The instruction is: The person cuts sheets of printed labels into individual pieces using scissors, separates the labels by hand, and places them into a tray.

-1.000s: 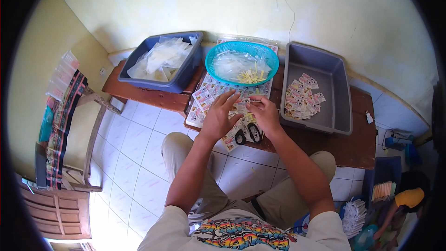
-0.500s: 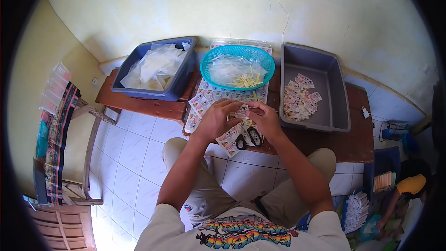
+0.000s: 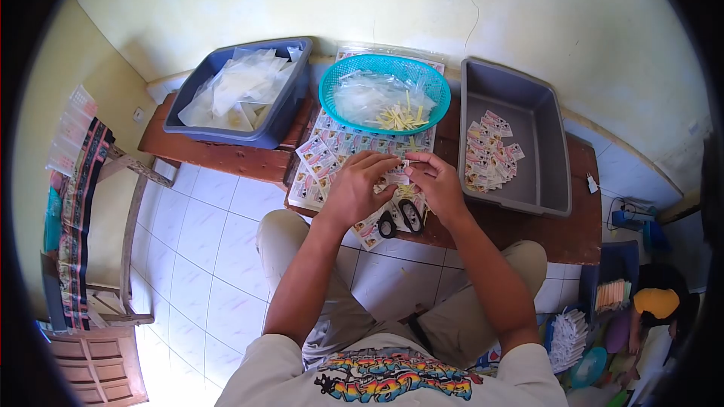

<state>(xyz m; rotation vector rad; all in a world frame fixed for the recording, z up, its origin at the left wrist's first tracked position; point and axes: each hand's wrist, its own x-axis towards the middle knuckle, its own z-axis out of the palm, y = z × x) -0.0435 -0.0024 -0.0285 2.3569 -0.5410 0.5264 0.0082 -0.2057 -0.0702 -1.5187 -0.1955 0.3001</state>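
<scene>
My left hand [image 3: 360, 187] and my right hand [image 3: 438, 187] meet over the front of the bench, fingers pinched on a small printed label [image 3: 395, 174] between them. Part of it is hidden by the fingers. Beneath and behind lie printed label sheets [image 3: 343, 138]. Black-handled scissors [image 3: 410, 215] rest just below my hands at the bench edge, over loose label pieces [image 3: 368, 235]. Beyond my hands, a teal basket [image 3: 325, 104] holds clear plastic bags [image 3: 369, 94] and thin yellow strips [image 3: 403, 117].
On the left of the bench [image 3: 528, 230], a blue-grey tub [image 3: 283, 130] holds clear packets. To the right, a grey tub [image 3: 539, 143] contains cut labels [image 3: 490, 154]. Another person [image 3: 654, 301] is low at the right, near a blue crate [image 3: 615, 260].
The camera view has shifted slightly, so the bench contents sit higher. My fingers have moved a little around the label. The person at the right has changed posture.
</scene>
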